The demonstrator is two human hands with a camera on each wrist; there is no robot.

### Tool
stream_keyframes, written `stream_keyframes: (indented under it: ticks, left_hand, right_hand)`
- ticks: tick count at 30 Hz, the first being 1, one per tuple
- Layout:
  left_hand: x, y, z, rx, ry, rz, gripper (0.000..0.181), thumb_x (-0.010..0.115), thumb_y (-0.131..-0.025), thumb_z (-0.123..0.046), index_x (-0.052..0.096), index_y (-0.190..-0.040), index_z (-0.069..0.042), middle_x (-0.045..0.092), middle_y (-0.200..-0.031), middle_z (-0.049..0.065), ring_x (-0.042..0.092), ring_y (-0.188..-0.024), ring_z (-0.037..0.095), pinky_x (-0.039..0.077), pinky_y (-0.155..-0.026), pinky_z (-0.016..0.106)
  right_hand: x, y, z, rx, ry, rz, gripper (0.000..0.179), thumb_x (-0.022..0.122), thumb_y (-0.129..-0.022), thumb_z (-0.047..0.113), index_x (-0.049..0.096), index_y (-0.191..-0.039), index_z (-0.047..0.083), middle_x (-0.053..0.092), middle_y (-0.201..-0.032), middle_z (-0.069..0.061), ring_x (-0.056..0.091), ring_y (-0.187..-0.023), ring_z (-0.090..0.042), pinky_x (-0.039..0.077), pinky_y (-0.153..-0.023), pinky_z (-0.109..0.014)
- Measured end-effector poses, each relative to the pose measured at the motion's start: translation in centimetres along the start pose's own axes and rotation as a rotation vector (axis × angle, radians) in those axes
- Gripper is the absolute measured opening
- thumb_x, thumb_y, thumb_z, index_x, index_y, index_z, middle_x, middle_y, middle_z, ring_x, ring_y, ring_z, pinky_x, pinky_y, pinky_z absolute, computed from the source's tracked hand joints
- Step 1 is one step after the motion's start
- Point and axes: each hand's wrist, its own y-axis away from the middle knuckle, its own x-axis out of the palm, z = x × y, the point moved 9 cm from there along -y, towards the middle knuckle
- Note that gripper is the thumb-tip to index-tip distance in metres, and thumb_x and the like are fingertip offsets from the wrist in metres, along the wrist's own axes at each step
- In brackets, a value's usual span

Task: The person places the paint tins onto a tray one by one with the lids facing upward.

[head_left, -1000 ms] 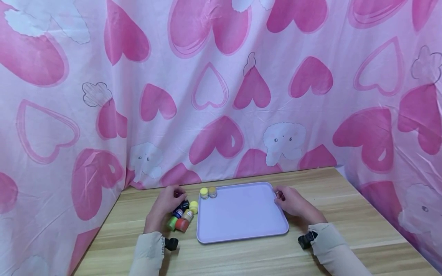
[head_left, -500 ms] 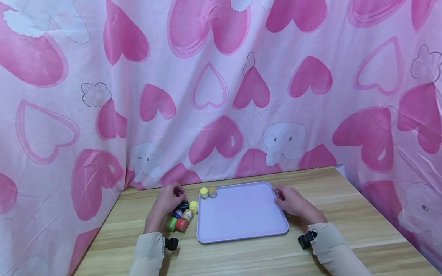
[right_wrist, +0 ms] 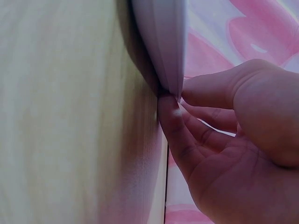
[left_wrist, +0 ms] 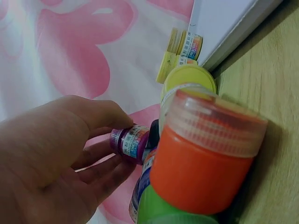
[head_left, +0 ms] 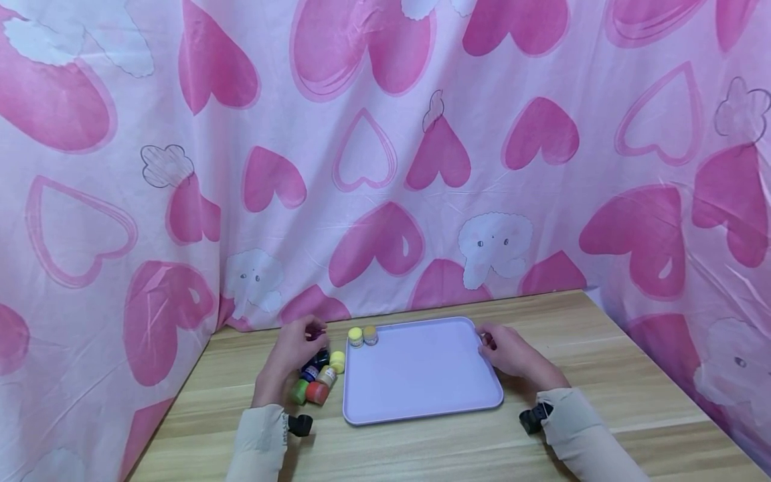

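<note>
In the left wrist view my left hand (left_wrist: pixel 51 154) pinches a small purple paint jar (left_wrist: pixel 133 143) between thumb and fingers. The head view places this left hand (head_left: pixel 295 345) just left of the lilac tray (head_left: pixel 421 375), over the far end of a cluster of paint jars. A yellow paint jar (head_left: pixel 356 337) and an ochre paint jar (head_left: pixel 370 335) stand side by side in the tray's far left corner. At the tray's right edge, my right hand (head_left: pixel 510 349) grips the rim, thumb above and a finger underneath, as the right wrist view shows.
Beside the tray's left edge lie several paint jars: red-orange (head_left: pixel 317 393), green (head_left: pixel 299 391), beige (head_left: pixel 328 376), blue (head_left: pixel 310 373), black (head_left: pixel 322 358) and yellow (head_left: pixel 337 362). A pink heart-print curtain (head_left: pixel 373 161) hangs behind the wooden table (head_left: pixel 421 452).
My left hand has risen slightly away from the cluster with the purple paint jar in its fingers. The right hand and the tray have stayed in place.
</note>
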Motion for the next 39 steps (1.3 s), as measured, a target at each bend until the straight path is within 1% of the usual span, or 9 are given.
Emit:
stream_keyframes:
  ticks: [5,11,16,19,24,27,31,35,39]
  left_hand:
    - [0.0,-0.1,-1.3,0.075,-0.015,-0.035,0.019,0.077,-0.097,-0.008,0.076,-0.116,-0.006,0.076,-0.108,0.006,0.068,-0.100,0.024,0.063,-0.102,0.051]
    - [0.4,0.0,-2.7,0.123,0.007,-0.060,0.018,0.076,-0.095,-0.007,0.077,-0.113,-0.008,0.075,-0.109,0.005,0.067,-0.101,0.022,0.063,-0.104,0.050]
    - [0.7,0.1,-3.8,0.174,0.053,-0.087,0.015,0.077,-0.094,-0.006,0.078,-0.108,-0.011,0.074,-0.109,0.005,0.069,-0.102,0.022,0.064,-0.102,0.049]
    - [1.1,0.1,-4.3,0.200,0.083,-0.094,0.014,0.077,-0.095,-0.007,0.078,-0.109,-0.011,0.074,-0.112,0.005,0.071,-0.106,0.022,0.065,-0.101,0.047]
    - [1.6,0.0,-5.0,0.231,0.133,-0.105,0.013,0.078,-0.096,-0.006,0.078,-0.109,-0.006,0.074,-0.113,0.007,0.074,-0.110,0.025,0.065,-0.100,0.046]
    - [1.8,0.0,-5.4,0.238,0.170,-0.118,0.013,0.079,-0.095,-0.004,0.077,-0.108,-0.006,0.074,-0.110,0.008,0.075,-0.112,0.027,0.065,-0.099,0.047]
    - [2.5,0.0,-6.1,0.245,0.207,-0.123,0.015,0.081,-0.094,-0.004,0.077,-0.109,-0.007,0.074,-0.108,0.007,0.076,-0.112,0.027,0.066,-0.097,0.044]
    - [3.7,-0.3,-6.9,0.273,0.206,-0.114,0.017,0.080,-0.095,-0.004,0.078,-0.112,-0.005,0.075,-0.109,0.009,0.077,-0.112,0.027,0.067,-0.095,0.040]
    - [4.5,-0.4,-7.3,0.273,0.182,-0.120,0.017,0.079,-0.097,-0.006,0.077,-0.114,-0.008,0.075,-0.112,0.007,0.076,-0.113,0.024,0.066,-0.094,0.036]
  right_hand:
    - [0.0,-0.1,-0.1,0.008,0.004,0.001,0.047,0.069,-0.104,0.006,0.057,-0.149,-0.003,0.066,-0.107,-0.010,0.060,-0.095,-0.022,0.061,-0.082,-0.035]
    - [0.0,-0.2,-0.3,0.010,0.006,0.005,0.047,0.069,-0.104,0.007,0.057,-0.149,-0.002,0.067,-0.108,-0.010,0.060,-0.096,-0.022,0.062,-0.084,-0.036]
    - [0.0,-0.2,-0.3,0.010,0.009,0.007,0.047,0.069,-0.104,0.007,0.057,-0.149,-0.002,0.067,-0.108,-0.010,0.060,-0.096,-0.022,0.062,-0.084,-0.036]
    - [0.0,-0.1,-0.2,0.010,0.006,0.008,0.046,0.069,-0.104,0.007,0.058,-0.148,-0.002,0.066,-0.107,-0.009,0.060,-0.096,-0.022,0.061,-0.083,-0.035]
    - [0.0,-0.1,-0.1,0.014,0.000,0.010,0.045,0.068,-0.105,0.006,0.057,-0.148,-0.002,0.066,-0.106,-0.010,0.060,-0.095,-0.022,0.060,-0.081,-0.034]
    - [0.1,-0.1,-0.1,0.020,-0.005,0.013,0.045,0.068,-0.105,0.007,0.057,-0.148,-0.002,0.066,-0.107,-0.010,0.060,-0.095,-0.022,0.060,-0.081,-0.034]
    - [0.1,-0.1,-0.1,0.022,-0.010,0.014,0.045,0.067,-0.105,0.007,0.057,-0.148,-0.001,0.065,-0.107,-0.010,0.061,-0.095,-0.022,0.060,-0.080,-0.034]
    - [0.1,0.0,-0.2,0.024,-0.012,0.015,0.044,0.067,-0.105,0.007,0.057,-0.148,0.000,0.065,-0.107,-0.010,0.061,-0.095,-0.022,0.061,-0.081,-0.034]
    - [0.1,0.1,-0.2,0.024,-0.010,0.016,0.044,0.067,-0.106,0.008,0.057,-0.147,0.000,0.065,-0.107,-0.010,0.061,-0.095,-0.022,0.061,-0.081,-0.034]
